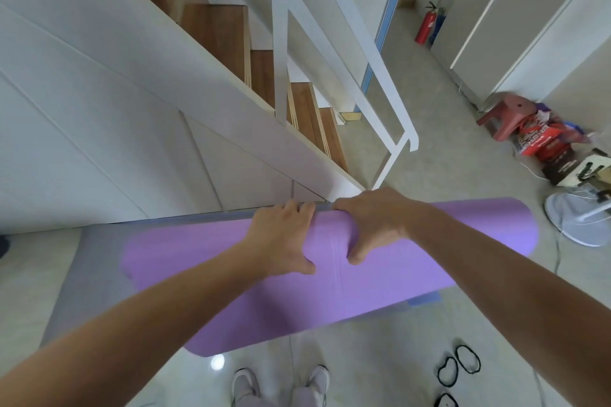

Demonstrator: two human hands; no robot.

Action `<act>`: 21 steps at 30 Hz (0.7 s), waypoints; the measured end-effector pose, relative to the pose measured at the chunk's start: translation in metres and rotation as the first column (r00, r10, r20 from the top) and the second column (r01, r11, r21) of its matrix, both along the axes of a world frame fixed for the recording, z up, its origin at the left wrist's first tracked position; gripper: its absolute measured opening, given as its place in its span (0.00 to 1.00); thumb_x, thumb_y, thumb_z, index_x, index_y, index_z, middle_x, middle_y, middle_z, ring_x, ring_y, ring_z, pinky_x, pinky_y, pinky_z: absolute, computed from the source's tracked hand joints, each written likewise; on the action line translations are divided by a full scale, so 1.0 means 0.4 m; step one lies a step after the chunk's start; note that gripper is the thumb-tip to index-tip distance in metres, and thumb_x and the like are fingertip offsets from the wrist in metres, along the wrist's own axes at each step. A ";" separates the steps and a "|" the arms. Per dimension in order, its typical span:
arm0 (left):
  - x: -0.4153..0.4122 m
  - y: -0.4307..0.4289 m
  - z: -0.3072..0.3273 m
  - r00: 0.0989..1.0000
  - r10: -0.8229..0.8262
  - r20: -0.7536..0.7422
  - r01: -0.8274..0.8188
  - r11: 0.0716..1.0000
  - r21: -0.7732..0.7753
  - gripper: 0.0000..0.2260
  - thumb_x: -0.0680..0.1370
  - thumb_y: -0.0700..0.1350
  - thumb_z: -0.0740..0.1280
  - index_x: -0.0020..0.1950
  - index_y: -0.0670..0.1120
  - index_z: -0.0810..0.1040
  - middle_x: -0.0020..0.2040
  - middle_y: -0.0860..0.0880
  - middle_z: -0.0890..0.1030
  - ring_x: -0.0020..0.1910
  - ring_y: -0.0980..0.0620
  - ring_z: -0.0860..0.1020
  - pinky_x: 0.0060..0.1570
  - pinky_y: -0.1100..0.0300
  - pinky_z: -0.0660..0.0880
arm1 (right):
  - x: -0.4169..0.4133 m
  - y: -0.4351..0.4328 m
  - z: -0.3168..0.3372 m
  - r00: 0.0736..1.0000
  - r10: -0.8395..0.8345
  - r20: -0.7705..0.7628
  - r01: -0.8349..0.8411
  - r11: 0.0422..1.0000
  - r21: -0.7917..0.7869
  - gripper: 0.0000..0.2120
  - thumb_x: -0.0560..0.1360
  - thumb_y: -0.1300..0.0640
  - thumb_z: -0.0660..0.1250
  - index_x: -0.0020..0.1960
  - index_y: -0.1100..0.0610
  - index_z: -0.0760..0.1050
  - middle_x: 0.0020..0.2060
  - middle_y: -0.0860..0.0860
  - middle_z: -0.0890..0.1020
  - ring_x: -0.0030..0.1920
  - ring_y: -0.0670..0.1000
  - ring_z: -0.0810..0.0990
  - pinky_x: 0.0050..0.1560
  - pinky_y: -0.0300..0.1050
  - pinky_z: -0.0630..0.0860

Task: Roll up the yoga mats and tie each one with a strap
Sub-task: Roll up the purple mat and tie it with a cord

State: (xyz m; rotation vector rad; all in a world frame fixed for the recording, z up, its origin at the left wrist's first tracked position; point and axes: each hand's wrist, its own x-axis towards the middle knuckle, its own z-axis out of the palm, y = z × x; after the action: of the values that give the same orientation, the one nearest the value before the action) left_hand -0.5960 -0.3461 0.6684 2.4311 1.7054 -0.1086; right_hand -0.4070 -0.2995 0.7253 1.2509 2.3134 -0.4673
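Observation:
A purple yoga mat lies across the floor in front of me, its far end rolled into a thick tube that reaches to the right. My left hand and my right hand sit side by side on top of the roll, fingers curled over its far side and thumbs on the near side. A grey mat lies flat under and to the left of the purple one. Three black loop straps lie on the floor at the lower right.
A white staircase with wooden steps and a white handrail rise just beyond the mat. At right stand a red stool, boxes and a fan base with cables. My shoes are at the bottom.

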 end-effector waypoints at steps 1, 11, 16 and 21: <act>-0.007 0.010 0.005 0.999 0.034 0.041 -0.033 0.999 -0.026 0.35 0.61 0.63 0.75 0.61 0.49 0.68 0.49 0.53 0.73 0.48 0.47 0.77 0.44 0.55 0.73 | 0.002 -0.011 -0.005 1.000 0.022 0.000 -0.022 0.999 0.026 0.41 0.59 0.37 0.76 0.67 0.41 0.63 0.49 0.38 0.75 0.55 0.48 0.76 0.49 0.46 0.72; -0.066 0.023 0.067 0.969 0.141 0.204 -0.025 0.874 -0.484 0.43 0.59 0.64 0.78 0.70 0.57 0.65 0.63 0.56 0.75 0.59 0.50 0.76 0.59 0.54 0.73 | -0.018 -0.009 -0.009 0.986 0.164 0.035 -0.168 0.972 0.166 0.38 0.59 0.38 0.74 0.66 0.42 0.66 0.47 0.42 0.77 0.46 0.49 0.76 0.36 0.43 0.64; -0.021 -0.021 0.025 0.986 -0.006 -0.166 0.017 0.998 0.063 0.44 0.62 0.65 0.74 0.71 0.50 0.61 0.58 0.49 0.73 0.52 0.45 0.75 0.46 0.54 0.68 | -0.026 -0.002 0.003 0.998 0.010 -0.059 -0.009 1.000 0.030 0.35 0.58 0.38 0.76 0.62 0.40 0.68 0.45 0.40 0.78 0.48 0.47 0.77 0.39 0.42 0.67; -0.077 0.028 0.048 0.976 0.185 0.114 -0.142 0.940 -0.311 0.35 0.55 0.64 0.77 0.56 0.54 0.70 0.48 0.57 0.77 0.46 0.51 0.77 0.46 0.56 0.73 | 0.003 -0.064 -0.060 0.971 0.217 0.097 -0.236 0.932 0.276 0.62 0.60 0.35 0.77 0.80 0.48 0.40 0.76 0.52 0.59 0.74 0.57 0.61 0.71 0.55 0.62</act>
State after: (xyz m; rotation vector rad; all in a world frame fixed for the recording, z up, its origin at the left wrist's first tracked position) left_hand -0.6269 -0.3351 0.6875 2.0214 1.6811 -0.1575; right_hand -0.4058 -0.3250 0.7011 1.0822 2.4932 -0.0108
